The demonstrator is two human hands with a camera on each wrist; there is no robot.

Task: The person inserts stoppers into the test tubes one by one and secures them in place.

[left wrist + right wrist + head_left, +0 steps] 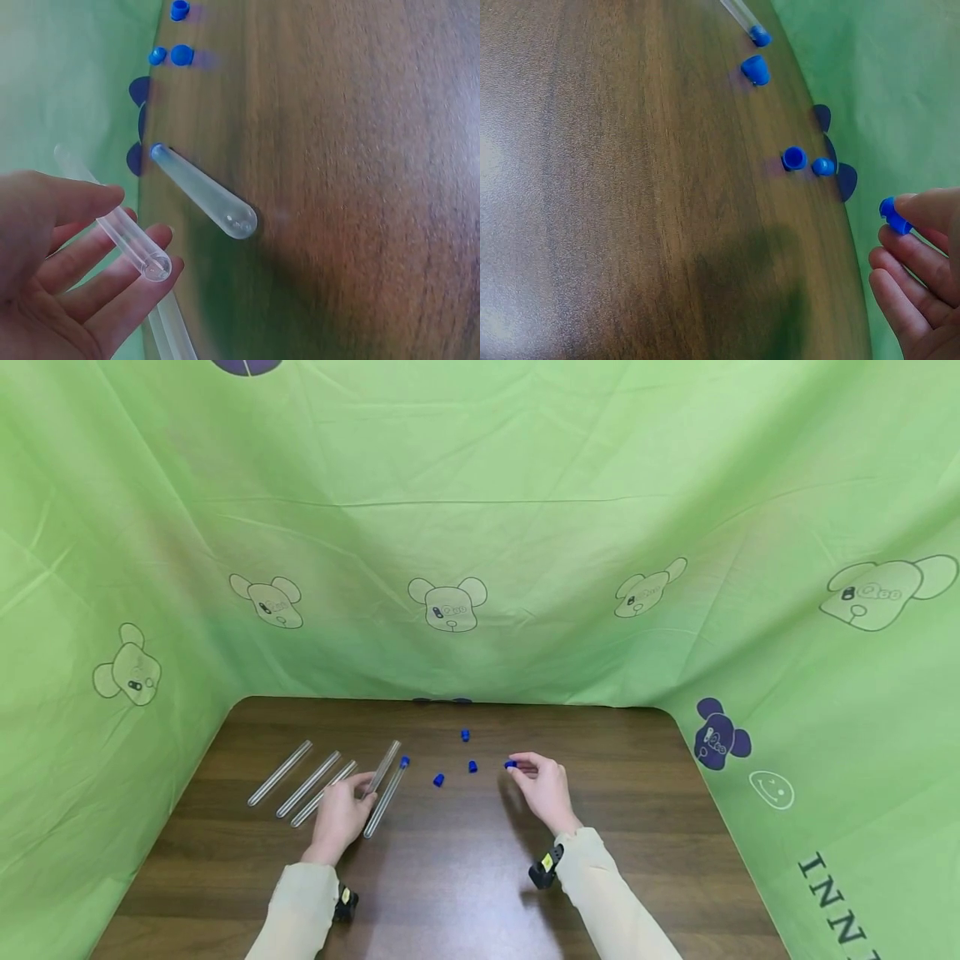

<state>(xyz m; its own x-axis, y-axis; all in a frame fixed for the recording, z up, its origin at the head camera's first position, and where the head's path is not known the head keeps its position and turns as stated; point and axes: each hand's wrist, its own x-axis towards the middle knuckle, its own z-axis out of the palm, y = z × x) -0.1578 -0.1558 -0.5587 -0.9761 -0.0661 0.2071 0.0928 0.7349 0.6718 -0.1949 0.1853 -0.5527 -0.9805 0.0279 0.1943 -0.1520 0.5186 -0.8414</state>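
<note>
My left hand (345, 814) pinches a clear, uncapped test tube (129, 238) between thumb and fingers, its rounded end toward me and its other end pointing away. Just right of that hand, a test tube with a blue cap (387, 797) lies on the table. My right hand (546, 789) holds a small blue cap (895, 216) between thumb and fingertips. Left of this hand, loose blue caps lie on the wood: one cap (472, 767) nearest, another cap (465, 736) farther back, and a third cap (438, 780) toward the capped tube.
Clear uncapped tubes lie side by side on the left: an outer tube (280, 773), a middle tube (308, 784) and an inner tube (324, 793) partly behind my left hand. The brown wooden table (465, 893) meets a green printed curtain (480, 527) at its back and sides.
</note>
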